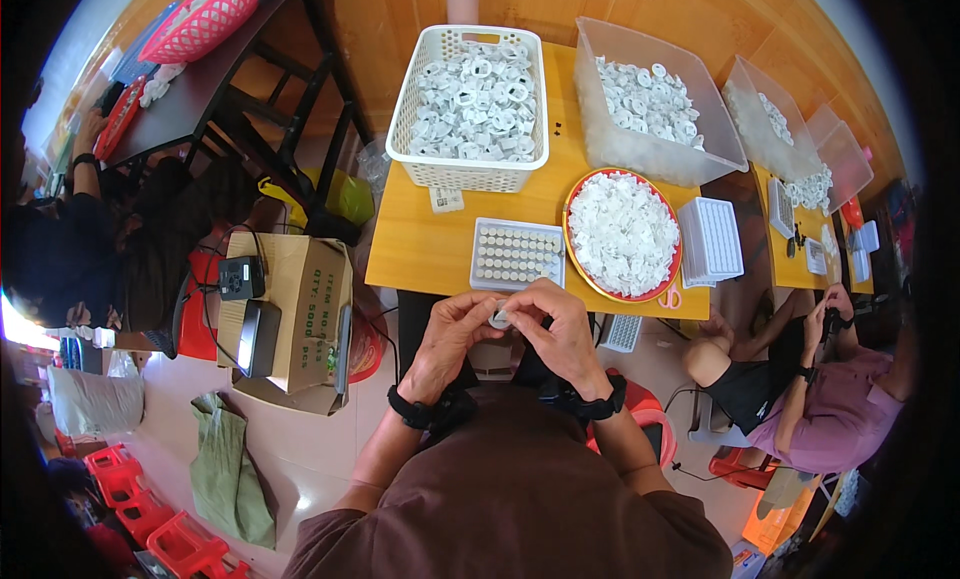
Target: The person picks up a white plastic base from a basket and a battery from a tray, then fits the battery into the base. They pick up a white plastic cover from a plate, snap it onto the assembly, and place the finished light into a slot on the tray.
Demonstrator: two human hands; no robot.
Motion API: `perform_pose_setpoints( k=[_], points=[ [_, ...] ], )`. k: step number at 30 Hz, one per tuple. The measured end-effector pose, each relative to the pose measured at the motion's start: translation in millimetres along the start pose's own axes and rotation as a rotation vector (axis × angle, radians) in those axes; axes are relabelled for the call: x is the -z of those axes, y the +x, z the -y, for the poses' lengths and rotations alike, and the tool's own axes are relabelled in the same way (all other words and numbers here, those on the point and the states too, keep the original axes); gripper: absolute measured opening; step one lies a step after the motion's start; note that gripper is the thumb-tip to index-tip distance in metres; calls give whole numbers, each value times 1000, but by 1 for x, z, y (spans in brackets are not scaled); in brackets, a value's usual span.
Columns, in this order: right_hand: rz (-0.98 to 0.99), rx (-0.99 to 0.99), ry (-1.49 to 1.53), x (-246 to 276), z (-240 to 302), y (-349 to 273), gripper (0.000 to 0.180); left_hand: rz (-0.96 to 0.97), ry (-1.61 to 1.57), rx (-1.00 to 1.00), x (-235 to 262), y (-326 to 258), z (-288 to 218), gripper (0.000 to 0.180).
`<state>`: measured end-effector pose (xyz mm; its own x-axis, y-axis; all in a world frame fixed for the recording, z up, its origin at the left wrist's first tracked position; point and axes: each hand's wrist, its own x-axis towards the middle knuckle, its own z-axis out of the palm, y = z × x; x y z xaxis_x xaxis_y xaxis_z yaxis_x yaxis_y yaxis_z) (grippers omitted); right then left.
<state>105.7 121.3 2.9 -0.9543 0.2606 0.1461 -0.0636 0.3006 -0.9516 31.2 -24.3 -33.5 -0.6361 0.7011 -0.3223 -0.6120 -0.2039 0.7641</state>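
Both hands, left hand (pixel 455 329) and right hand (pixel 555 324), pinch a small white part (pixel 500 316) together at the table (pixel 420 244) edge, just below the grid tray (pixel 517 254); red plate (pixel 580 269) beside it.

- One head-worn fisheye view, looking steeply down from above.
- Close over the hands (pixel 510 329) at the near edge of a yellow table (pixel 420 244).
- Edges curve and darken.
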Motion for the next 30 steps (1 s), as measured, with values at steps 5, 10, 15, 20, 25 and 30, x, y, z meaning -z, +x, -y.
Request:
perform_pose_setpoints(
  k=[5, 10, 15, 20, 25, 30],
  points=[
    [18, -10, -27, 0, -1, 0, 10, -5, 0, 0, -2, 1, -1, 19],
    [-2, -7, -53, -3, -2, 0, 9, -1, -1, -3, -1, 1, 1, 19],
    [-52, 131, -192, -6, -9, -3, 8, -6, 22, -2, 0, 2, 2, 19],
    [-81, 170, -229, -7, -12, -4, 9, 1, -3, 7, -5, 0, -2, 18],
    [-82, 129, -143, -6, -10, -4, 10, 2, 81, -30, -11, -3, -3, 17],
    [-140, -220, 394, -8, -12, -8, 12, -12, 58, -130, -14, -1, -6, 16]
  ],
)
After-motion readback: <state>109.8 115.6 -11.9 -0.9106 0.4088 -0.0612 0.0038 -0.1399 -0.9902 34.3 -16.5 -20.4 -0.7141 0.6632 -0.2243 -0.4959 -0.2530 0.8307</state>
